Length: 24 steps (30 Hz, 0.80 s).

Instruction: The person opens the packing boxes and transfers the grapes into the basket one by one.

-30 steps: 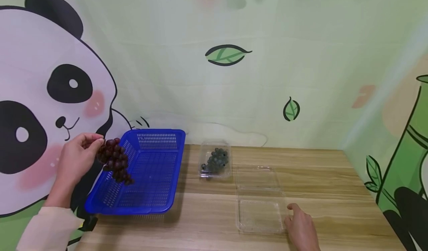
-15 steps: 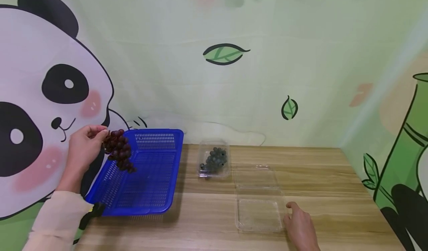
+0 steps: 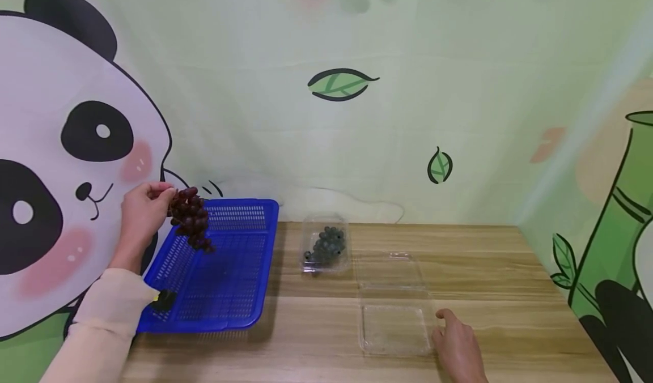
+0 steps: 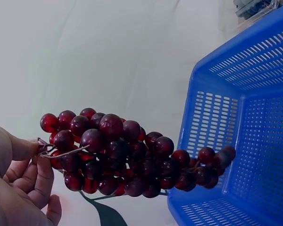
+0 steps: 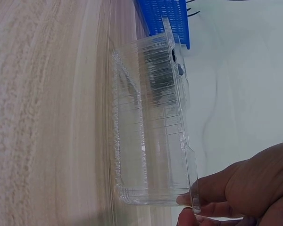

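My left hand (image 3: pixel 144 218) pinches the stem of a bunch of dark red grapes (image 3: pixel 191 216) between thumb and fingers. The bunch hangs above the left side of a blue plastic basket (image 3: pixel 275 241); in the left wrist view the red grapes (image 4: pixel 132 155) stretch across the basket wall (image 4: pixel 212 117). On the table's right half, a clear plastic clamshell box (image 3: pixel 393 326) lies with its lid spread back. My right hand (image 3: pixel 459 343) is at its right edge. Seen from the right wrist, thumb and finger of this hand (image 5: pixel 245 193) pinch the rim of the clear box (image 5: pixel 155 141).
Between basket and clamshell, near the back edge, stands another clear box (image 3: pixel 311 224) with dark green-blue grapes (image 3: pixel 329 244) inside. The wooden table (image 3: pixel 484 281) meets a printed cloth wall (image 3: pixel 255 88) with a panda and leaves. A black strap (image 3: pixel 164 300) sits at the left sleeve.
My left hand has risen and moved right with the red grapes, further over the basket. The right hand has stayed at the clamshell box's edge. The head view has shifted slightly.
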Tool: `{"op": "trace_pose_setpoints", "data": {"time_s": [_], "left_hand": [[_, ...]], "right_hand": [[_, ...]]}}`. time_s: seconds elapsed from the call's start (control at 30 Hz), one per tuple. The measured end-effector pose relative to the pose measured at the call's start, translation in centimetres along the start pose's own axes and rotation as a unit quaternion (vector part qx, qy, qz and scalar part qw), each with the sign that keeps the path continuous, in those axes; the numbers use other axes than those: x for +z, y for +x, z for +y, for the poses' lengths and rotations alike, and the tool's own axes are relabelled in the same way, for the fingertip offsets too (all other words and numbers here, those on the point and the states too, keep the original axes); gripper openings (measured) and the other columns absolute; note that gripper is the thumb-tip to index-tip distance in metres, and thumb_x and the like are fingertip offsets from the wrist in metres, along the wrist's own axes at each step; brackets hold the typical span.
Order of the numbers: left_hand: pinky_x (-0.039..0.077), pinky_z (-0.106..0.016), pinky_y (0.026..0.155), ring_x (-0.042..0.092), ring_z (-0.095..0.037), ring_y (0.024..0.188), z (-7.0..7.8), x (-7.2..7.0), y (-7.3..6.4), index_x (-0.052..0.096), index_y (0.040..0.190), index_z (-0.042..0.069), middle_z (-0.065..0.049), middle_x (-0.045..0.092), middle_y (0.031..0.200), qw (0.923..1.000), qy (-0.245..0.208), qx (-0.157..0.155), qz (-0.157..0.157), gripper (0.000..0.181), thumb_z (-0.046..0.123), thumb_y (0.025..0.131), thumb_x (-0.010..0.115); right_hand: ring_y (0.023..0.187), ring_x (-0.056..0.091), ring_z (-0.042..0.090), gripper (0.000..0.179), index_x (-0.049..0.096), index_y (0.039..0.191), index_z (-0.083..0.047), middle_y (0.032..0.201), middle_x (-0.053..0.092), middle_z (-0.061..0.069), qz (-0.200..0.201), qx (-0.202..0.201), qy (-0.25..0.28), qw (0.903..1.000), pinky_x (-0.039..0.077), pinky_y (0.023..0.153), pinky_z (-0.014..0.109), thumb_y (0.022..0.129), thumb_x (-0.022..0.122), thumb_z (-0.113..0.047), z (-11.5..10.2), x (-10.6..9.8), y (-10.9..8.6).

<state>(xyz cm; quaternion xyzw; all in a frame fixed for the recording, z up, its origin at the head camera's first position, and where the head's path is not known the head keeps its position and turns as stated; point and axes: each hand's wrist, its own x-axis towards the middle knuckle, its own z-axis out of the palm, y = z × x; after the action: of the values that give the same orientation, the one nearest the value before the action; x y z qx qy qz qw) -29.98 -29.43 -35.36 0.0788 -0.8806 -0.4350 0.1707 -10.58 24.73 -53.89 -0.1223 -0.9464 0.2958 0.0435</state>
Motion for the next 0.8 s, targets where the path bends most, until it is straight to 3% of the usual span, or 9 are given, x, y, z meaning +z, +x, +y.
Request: {"op": "trace_pose_setpoints", "data": {"time_s": [0.4, 0.6, 0.8], "left_hand": [[0.047, -0.013, 0.068, 0.057, -0.012, 0.084, -1.0, 2.3, 1.8, 0.063, 0.131, -0.002, -0.019, 0.064, 0.119, 0.9991, -0.015, -0.039, 0.008, 0.039, 0.027, 0.106, 0.057], [0.044, -0.025, 0.076, 0.058, -0.020, 0.094, -1.6, 3.4, 2.6, 0.066, 0.128, -0.001, -0.020, 0.067, 0.119, 0.9990, 0.004, -0.038, 0.023, 0.037, 0.027, 0.106, 0.058], [0.044, -0.026, 0.075, 0.058, -0.023, 0.095, -2.0, 4.0, 3.1, 0.067, 0.127, -0.002, -0.021, 0.067, 0.119, 0.9987, 0.014, -0.038, 0.031, 0.035, 0.025, 0.106, 0.057]], "right_hand": [[0.060, 0.047, 0.021, 0.036, 0.061, 0.123, 0.008, 0.060, 0.047, 0.002, 0.003, 0.005, -0.006, 1.0000, 0.045, 0.057, 0.042, 0.088, 0.061, 0.001, 0.2, 0.0, 0.0], [0.058, 0.044, 0.020, 0.036, 0.061, 0.124, 0.008, 0.059, 0.045, 0.001, 0.005, 0.007, -0.006, 0.9999, 0.042, 0.055, 0.039, 0.088, 0.061, 0.001, 0.3, -0.1, -0.1], [0.056, 0.041, 0.019, 0.036, 0.061, 0.125, 0.008, 0.060, 0.043, 0.001, 0.002, 0.007, 0.001, 1.0000, 0.037, 0.052, 0.035, 0.089, 0.061, 0.001, 0.1, 0.0, -0.1]]}}
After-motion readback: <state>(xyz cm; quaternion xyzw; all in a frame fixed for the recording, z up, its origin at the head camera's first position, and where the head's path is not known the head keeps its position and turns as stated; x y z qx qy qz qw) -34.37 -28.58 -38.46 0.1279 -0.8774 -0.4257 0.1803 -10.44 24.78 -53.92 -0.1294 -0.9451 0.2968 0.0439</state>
